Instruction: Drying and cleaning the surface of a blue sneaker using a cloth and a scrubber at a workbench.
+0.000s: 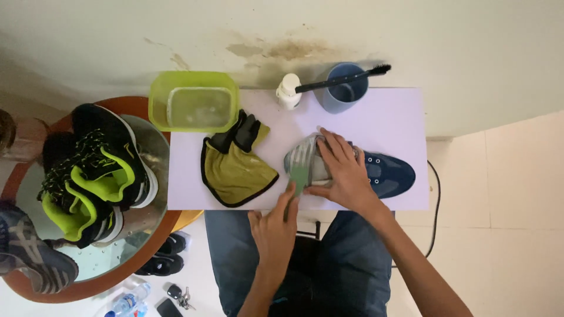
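A blue and grey shoe lies on its side on a white board, toe pointing right, near the board's front edge. The right hand lies flat over the shoe's middle, fingers spread and bent over the heel part, pressing it down. The left hand reaches up from the front edge, its fingers pinched on a small green piece that touches the shoe's heel end; what that piece is cannot be told.

Just left of the shoe lies one yellow-green cloth with a dark edge, a dark glove on its top end. Behind them stand one lime tub holding cloudy water, one small white bottle and one blue cup, with one black brush laid across the cup's rim.

The board rests over the person's knees in blue jeans. To the left is a round glass table with a brown rim, bearing two black and lime sneakers and one grey shoe. Behind is a stained pale wall; the floor is pale tile. On it lie two dark shoes, keys, a phone and a plastic bottle.
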